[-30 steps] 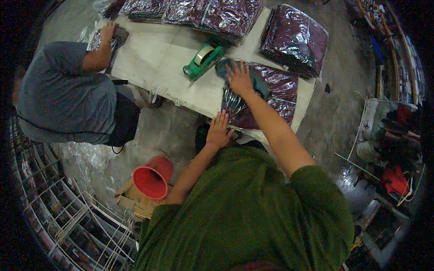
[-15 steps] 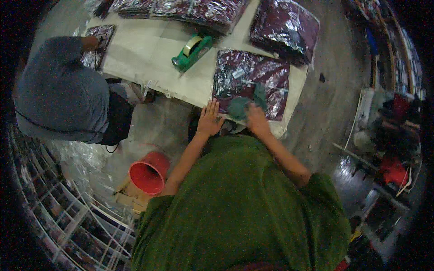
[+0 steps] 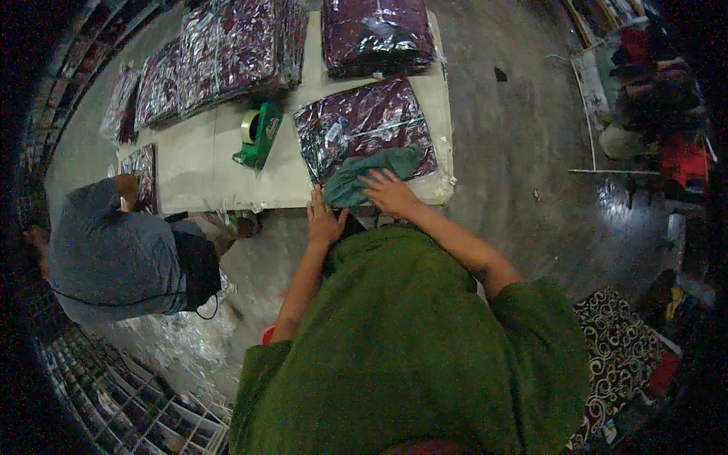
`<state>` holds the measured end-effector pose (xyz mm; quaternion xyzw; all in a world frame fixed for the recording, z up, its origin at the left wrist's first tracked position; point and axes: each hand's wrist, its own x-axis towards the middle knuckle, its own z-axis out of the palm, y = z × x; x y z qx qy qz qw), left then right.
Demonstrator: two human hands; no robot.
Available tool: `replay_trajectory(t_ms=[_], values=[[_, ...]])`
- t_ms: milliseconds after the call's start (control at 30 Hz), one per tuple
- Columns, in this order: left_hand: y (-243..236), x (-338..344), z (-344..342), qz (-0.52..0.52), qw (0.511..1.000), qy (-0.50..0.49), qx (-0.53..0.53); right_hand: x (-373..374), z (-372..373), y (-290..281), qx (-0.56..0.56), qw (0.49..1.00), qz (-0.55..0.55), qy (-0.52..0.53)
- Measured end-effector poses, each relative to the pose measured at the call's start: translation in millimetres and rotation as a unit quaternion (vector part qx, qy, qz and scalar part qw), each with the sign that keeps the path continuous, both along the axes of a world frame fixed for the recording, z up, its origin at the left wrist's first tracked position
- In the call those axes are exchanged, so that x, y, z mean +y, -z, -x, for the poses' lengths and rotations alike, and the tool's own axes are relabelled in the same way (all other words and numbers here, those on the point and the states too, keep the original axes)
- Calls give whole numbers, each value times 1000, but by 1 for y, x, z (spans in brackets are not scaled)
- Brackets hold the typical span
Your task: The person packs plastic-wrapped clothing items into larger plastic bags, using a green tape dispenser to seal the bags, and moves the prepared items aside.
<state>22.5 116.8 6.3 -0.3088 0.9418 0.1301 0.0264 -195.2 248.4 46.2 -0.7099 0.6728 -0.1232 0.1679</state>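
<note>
A clear plastic-wrapped pack of dark maroon fabric lies on the pale table in front of me. Across its near edge is a crumpled green cloth. My right hand rests flat on the cloth with its fingers spread. My left hand, fingers stretched out, lies at the pack's near left corner, touching the table edge and holding nothing. To the left of the pack stands a green tape dispenser with a roll of yellowish tape.
More wrapped maroon packs are stacked at the back left, and another stack sits beyond my pack. At the left of the table, a person in a grey shirt handles a small wrapped pack. Clothes hang or lie at far right.
My view has swung, so the table now sits straighter. The cloth has spread out along the pack's near edge, and my right hand has flattened over it. My left hand stays by the near left corner.
</note>
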Motion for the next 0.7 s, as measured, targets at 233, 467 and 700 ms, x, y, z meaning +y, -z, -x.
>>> replay_trajectory(t_ms=[233, 467, 700], values=[[-7, -1, -1, 3, 999, -18, 38, 83, 65, 5, -79, 909, -7, 409], [1, -68, -60, 39, 987, -97, 118, 121, 104, -72, -360, 627, 285, 630], [-31, -1, 53, 35, 983, 166, 70, 115, 45, -151, -74, 798, 343, 490]])
